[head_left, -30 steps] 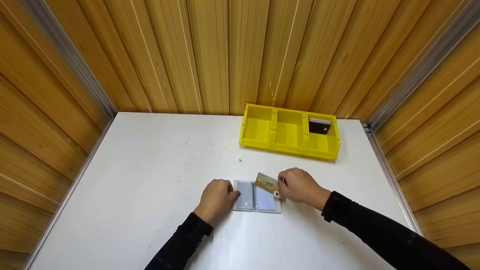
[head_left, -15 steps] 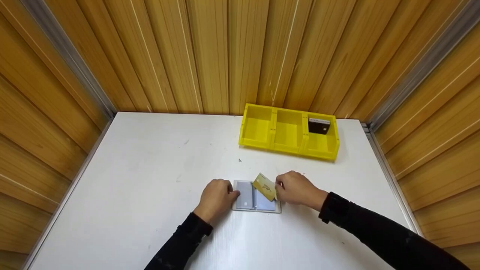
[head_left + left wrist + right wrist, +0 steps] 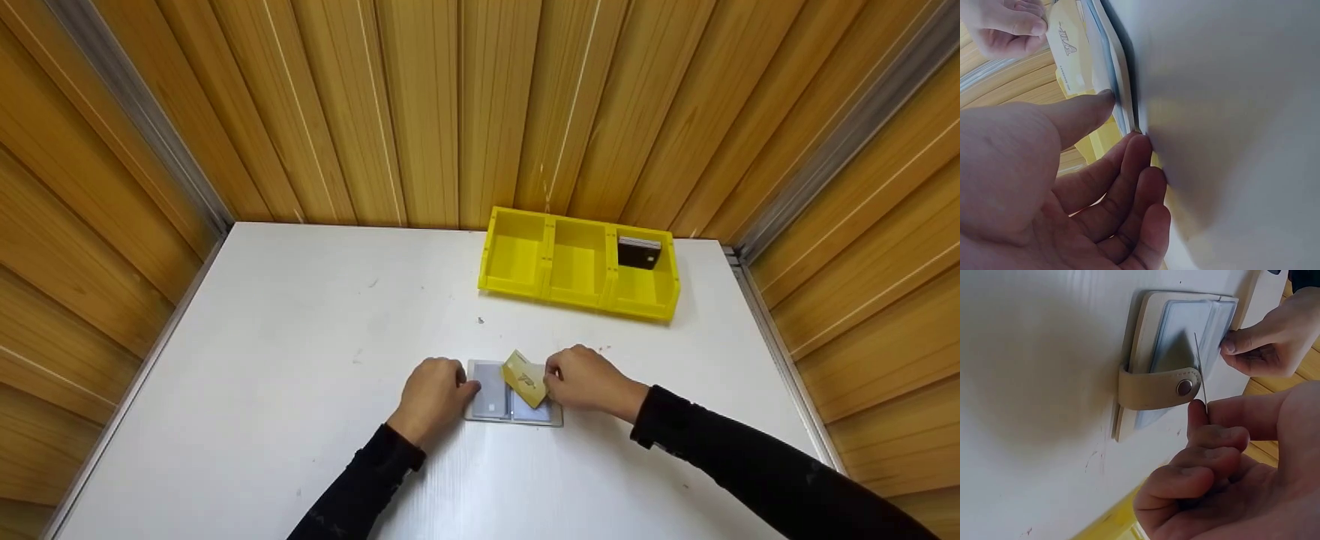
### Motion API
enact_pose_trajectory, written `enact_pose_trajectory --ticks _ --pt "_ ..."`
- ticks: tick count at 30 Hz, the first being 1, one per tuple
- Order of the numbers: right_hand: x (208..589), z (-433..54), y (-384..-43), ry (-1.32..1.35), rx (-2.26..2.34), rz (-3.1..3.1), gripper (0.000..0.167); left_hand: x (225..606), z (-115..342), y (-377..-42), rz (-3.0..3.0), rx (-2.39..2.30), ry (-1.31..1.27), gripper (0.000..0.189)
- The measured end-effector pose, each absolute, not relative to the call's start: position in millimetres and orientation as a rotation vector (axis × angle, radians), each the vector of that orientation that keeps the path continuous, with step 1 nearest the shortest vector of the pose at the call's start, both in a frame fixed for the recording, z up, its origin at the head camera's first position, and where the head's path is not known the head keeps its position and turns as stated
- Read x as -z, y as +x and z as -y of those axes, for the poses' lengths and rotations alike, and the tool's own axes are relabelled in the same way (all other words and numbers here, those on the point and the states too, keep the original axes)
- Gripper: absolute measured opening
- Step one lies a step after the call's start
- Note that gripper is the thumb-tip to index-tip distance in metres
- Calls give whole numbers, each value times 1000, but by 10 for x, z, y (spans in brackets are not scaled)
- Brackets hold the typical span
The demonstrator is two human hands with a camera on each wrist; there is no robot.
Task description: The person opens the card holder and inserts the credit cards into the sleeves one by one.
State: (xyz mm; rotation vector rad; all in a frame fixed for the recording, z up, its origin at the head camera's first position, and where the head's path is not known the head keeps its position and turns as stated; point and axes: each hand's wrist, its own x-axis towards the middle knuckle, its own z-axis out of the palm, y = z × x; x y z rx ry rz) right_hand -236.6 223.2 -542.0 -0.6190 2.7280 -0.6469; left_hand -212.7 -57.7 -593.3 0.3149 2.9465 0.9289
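An open card holder with clear sleeves and a pale cover lies on the white table. My left hand pinches its left edge, the thumb on the sleeve side and the fingertips at the cover's edge. Between thumb and index finger, my right hand pinches a gold card. That card is tilted over the right-hand sleeve, and in the right wrist view it shows edge-on. A beige strap with a metal snap curls over the holder's right side, close to the card.
Farther back on the table stands a yellow three-compartment bin. Dark cards lean in its right compartment. Wood-patterned panels enclose the table at the back and sides.
My right hand has moved slightly left and toward me, turning the gold card to a steeper slant over the right sleeve. My left hand and the card holder have stayed put.
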Motion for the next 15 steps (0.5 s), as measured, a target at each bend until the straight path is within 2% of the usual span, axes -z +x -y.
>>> enact_pose_trajectory --ticks 15 --pt "5451 -2044 -2323 -561 584 -2706 23 5930 573 -2133 -2915 -929 282 29"
